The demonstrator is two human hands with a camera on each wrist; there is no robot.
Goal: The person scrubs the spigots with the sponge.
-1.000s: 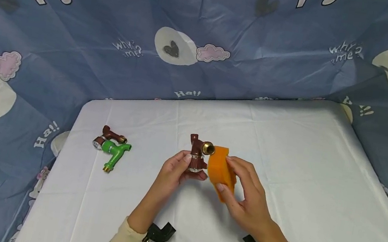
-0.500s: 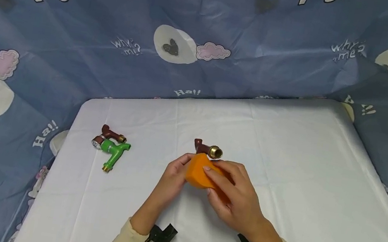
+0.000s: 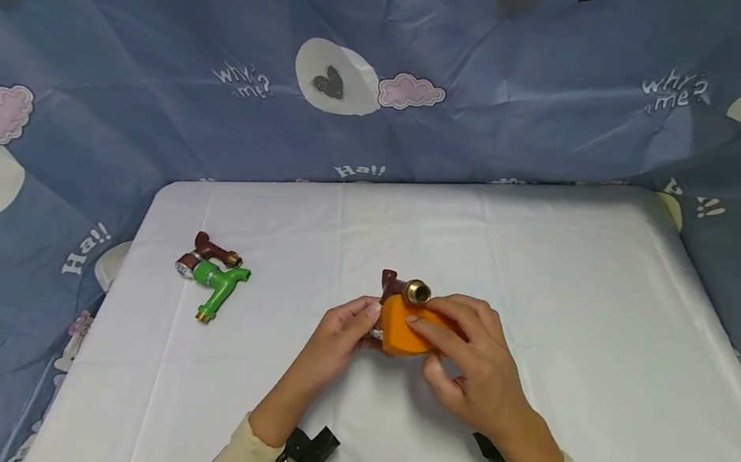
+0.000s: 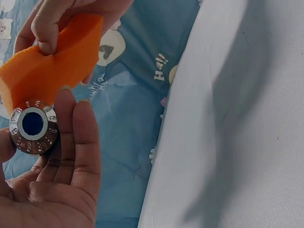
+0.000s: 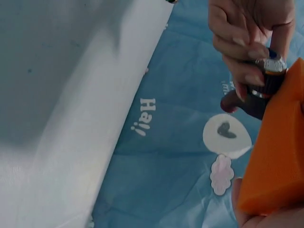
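Observation:
Over the white table, my left hand [image 3: 342,332] grips a brown faucet [image 3: 391,285] by its lower body, fingers and thumb around it. The faucet's brass threaded end faces toward me, and its silver-rimmed knob [image 4: 21,137] shows in the left wrist view. With my right hand [image 3: 483,364] I hold an orange sponge [image 3: 402,330] between thumb and fingers. The sponge lies against the faucet's side and covers part of its body in the head view. In the right wrist view the sponge [image 5: 275,152] sits right beside the faucet [image 5: 256,105].
On the left of the white table [image 3: 591,296], a green faucet [image 3: 223,287] with a brass end lies against another brown faucet [image 3: 217,249]. A blue printed cloth [image 3: 230,18] hangs behind the table. A black curved piece [image 3: 313,446] is at my left wrist.
The sponge has gone from beside the faucet onto its body, then a little to the right. The held faucet has shifted slightly right. The two faucets on the left have stayed put.

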